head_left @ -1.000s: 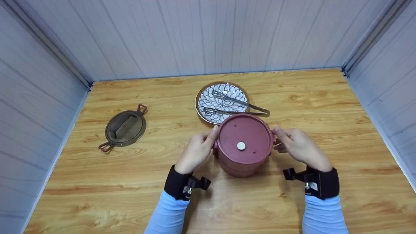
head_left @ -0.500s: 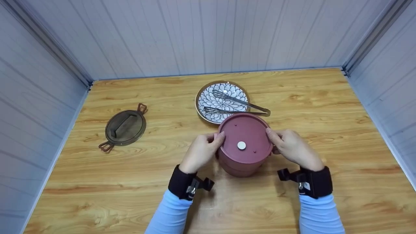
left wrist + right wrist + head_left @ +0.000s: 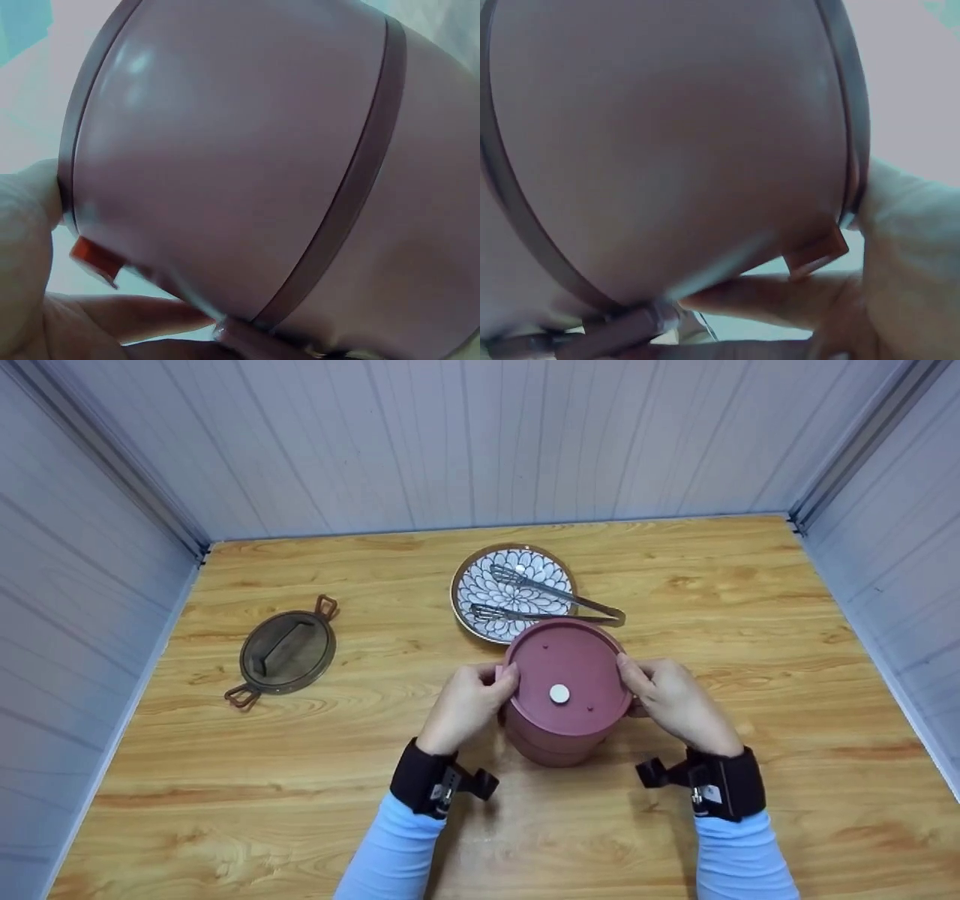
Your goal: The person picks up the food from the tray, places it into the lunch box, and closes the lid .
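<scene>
A dark red, round lunch box (image 3: 559, 750) stands upright on the wooden table, its lid (image 3: 570, 667) on top with a small white button. My left hand (image 3: 465, 705) grips its left side, thumb over the lid's rim and fingers lower down by a side clasp. On the opposite side my right hand (image 3: 679, 701) holds it the same way. The left wrist view shows an orange-red clasp (image 3: 97, 259) between thumb and fingers; another clasp (image 3: 817, 251) appears in the right wrist view. Fingertips reach the wall beneath the clasps.
Just behind the lunch box lies a brown-rimmed plate (image 3: 469, 619) with a petal pattern. Metal tongs (image 3: 592, 606) rest across it. To the left is a dark see-through lid (image 3: 311, 656) with two brown looped side pieces. Pale panel walls (image 3: 480, 450) enclose the table.
Both hands have moved inward, and the thumbs have gone from the lunch box's sides up onto the lid's edge. The lunch box, plate and tongs stay in place.
</scene>
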`<state>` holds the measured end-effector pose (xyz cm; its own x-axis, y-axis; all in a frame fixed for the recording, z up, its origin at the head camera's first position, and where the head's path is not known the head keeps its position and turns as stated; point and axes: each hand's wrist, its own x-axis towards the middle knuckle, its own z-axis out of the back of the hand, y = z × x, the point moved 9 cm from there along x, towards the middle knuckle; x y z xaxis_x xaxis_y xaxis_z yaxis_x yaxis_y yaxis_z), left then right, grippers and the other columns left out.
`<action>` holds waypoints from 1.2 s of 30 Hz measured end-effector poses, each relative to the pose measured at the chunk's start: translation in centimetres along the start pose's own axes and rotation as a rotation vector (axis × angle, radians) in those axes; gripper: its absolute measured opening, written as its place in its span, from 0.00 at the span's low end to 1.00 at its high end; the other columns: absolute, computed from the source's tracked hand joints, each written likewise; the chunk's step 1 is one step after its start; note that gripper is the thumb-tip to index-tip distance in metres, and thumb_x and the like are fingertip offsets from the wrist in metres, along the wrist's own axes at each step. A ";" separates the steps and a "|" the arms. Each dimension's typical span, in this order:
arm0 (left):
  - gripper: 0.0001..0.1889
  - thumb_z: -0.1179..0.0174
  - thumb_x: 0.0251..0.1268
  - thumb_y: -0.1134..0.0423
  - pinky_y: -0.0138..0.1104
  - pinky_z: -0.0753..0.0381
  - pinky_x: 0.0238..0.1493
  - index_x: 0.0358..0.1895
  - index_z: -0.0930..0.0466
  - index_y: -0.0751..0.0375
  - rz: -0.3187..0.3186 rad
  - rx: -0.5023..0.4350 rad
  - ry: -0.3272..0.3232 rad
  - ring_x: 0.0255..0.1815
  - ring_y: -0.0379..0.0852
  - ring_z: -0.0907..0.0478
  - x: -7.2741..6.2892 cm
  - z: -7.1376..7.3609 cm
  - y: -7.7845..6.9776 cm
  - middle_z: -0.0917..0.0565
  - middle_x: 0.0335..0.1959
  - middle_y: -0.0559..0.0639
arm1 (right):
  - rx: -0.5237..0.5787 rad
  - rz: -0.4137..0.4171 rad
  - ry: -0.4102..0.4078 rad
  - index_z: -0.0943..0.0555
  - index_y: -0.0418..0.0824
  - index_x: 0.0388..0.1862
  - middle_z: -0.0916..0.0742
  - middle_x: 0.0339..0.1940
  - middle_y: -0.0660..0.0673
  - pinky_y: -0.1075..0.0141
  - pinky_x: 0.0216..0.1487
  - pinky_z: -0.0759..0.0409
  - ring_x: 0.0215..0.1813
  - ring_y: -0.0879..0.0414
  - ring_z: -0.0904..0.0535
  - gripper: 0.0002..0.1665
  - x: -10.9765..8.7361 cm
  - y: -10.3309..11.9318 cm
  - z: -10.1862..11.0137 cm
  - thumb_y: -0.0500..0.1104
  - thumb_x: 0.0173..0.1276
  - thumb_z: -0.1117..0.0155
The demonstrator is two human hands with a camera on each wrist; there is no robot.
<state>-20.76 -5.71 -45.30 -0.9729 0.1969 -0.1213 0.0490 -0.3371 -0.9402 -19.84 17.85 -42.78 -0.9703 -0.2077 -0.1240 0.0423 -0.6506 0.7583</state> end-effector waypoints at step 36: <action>0.23 0.34 0.62 0.44 0.33 0.17 0.34 0.48 0.12 0.61 0.069 -0.061 -0.080 0.33 0.41 0.17 0.0 0.8 0.8 0.12 0.32 0.48 | 0.123 -0.028 0.050 0.22 0.38 0.26 0.17 0.26 0.46 0.61 0.32 0.18 0.32 0.51 0.19 0.31 0.3 -0.6 -0.4 0.60 0.79 0.54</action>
<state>-20.92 -6.74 -45.82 -0.9815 0.1005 -0.1627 0.1276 -0.2899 -0.9485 -20.03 17.91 -43.49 -0.9574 -0.2293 -0.1756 -0.0168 -0.5630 0.8263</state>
